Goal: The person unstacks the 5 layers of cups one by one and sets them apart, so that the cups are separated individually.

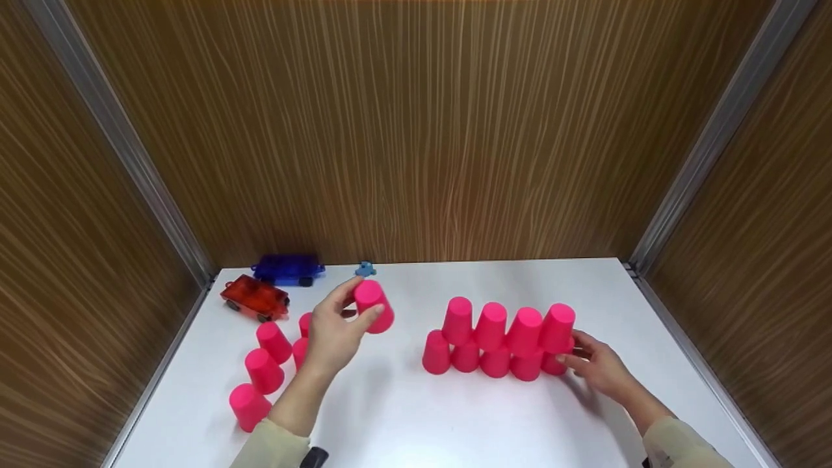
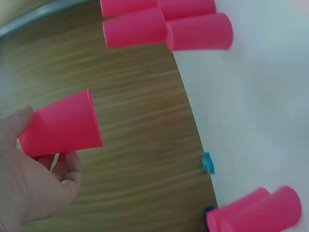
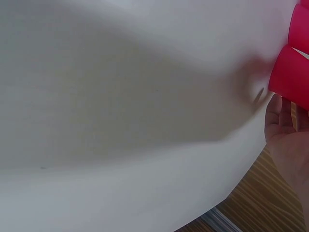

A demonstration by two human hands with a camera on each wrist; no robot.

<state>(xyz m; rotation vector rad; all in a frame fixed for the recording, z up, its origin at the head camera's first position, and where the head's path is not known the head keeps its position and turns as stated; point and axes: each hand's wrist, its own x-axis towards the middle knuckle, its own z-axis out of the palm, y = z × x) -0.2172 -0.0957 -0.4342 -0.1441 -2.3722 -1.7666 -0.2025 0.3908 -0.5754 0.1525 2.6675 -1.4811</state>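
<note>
My left hand (image 1: 337, 335) holds a pink plastic cup (image 1: 374, 307), mouth down, in the air left of a two-row cup stack. In the left wrist view, the thumb lies on one side of this cup (image 2: 63, 123) and the fingers on the other. The stack has an upper row of upside-down pink cups (image 1: 492, 325) standing over a lower row (image 1: 436, 353). At its right end my right hand (image 1: 601, 370) holds the last lower cup (image 1: 554, 364), thumb in front and fingers behind. The right wrist view shows fingertips (image 3: 273, 107) against a pink cup (image 3: 292, 77).
More upside-down pink cups (image 1: 264, 371) stand at the left, some partly hidden behind my left arm. Behind them are a clear red toy cart (image 1: 255, 298), a blue one (image 1: 287, 269) and a small light-blue toy (image 1: 366, 268). Wood-grain walls (image 1: 416, 130) enclose the white table (image 1: 416, 429).
</note>
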